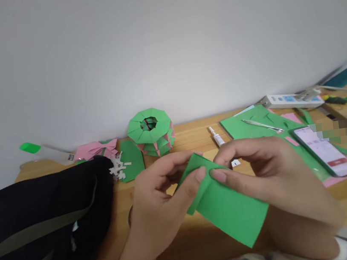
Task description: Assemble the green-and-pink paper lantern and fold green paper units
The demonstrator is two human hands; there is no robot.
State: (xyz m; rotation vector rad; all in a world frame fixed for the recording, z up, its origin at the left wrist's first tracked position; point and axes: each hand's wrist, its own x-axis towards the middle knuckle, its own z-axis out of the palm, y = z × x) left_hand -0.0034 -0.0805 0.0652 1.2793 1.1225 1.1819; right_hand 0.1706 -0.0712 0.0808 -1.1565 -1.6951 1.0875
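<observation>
A green paper sheet [232, 205] with one end folded over is held in the air near the body, tilted down to the right. My left hand [167, 199] pinches its folded upper left part, thumb on top. Close beside that thumb, my right hand [260, 173] grips the upper edge, its thumb flat on the paper and its fingers behind. Beyond the hands stands a round folded-paper piece [150, 126], green on top with pink parts below. A white glue tube [216, 137] lies behind the right hand.
A black bag [41, 226] covers the left side. Pink folded paper [97, 150], white scraps [118, 168] and a green sheet [132, 159] lie beside it. To the right are green sheets [240, 125], a pen [261, 125], a phone [325, 151] and a power strip [292, 100].
</observation>
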